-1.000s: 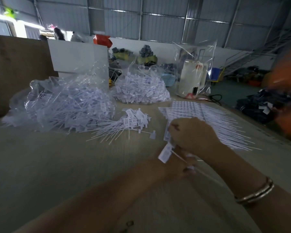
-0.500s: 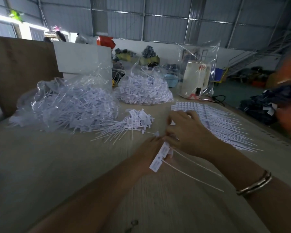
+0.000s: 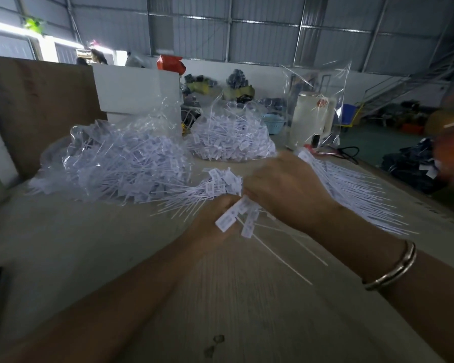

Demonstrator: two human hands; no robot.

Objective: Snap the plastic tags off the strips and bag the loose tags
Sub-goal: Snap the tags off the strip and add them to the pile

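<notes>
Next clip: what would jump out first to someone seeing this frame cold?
Probably the two clear bags stuffed with white tags, a big one at the left of the table and a smaller one behind the middle. Then the hands meeting at centre: the left hand grips a few loose tags, while the right hand lies over the fanned strip of tags at the right.

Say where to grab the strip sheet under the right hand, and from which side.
Likely by the tag-head edge of the strip sheet, coming from the near-left side where the right hand already rests. The flat heads join into a firm band there; the thin tails fan out loose toward the far right and would flex. The left hand already holds a few snapped tags.
</notes>
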